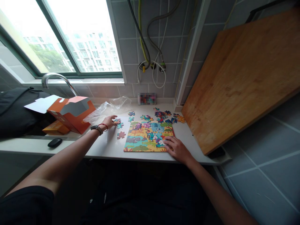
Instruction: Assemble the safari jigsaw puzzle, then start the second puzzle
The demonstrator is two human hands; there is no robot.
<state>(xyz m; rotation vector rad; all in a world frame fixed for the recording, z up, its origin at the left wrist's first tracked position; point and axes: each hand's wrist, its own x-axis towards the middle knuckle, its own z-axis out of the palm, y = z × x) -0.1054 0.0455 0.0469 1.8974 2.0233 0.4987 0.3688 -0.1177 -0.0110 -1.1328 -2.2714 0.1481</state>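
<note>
My left hand [109, 122] reaches over the counter with its fingers apart, next to loose teal jigsaw pieces [120, 125]. Its fingertips are close to these pieces, and I cannot tell whether they touch. A pinkish-brown jigsaw piece [121, 135] lies just below. My right hand [177, 150] is at the right side of a colourful animal jigsaw puzzle [138, 140], mostly assembled. Its fingers are closed at a jigsaw piece [160, 143] with a white animal on it, lying over the lower right of the picture. The hand covers the puzzle's lower right corner.
More loose pieces [161, 114] lie behind the puzzle. A phone [147, 98] leans against the wall. Clear plastic wrap [110, 107], an open orange box [77, 115] and a black mouse [55, 142] are to the left. A large wooden board [243, 78] leans at the right.
</note>
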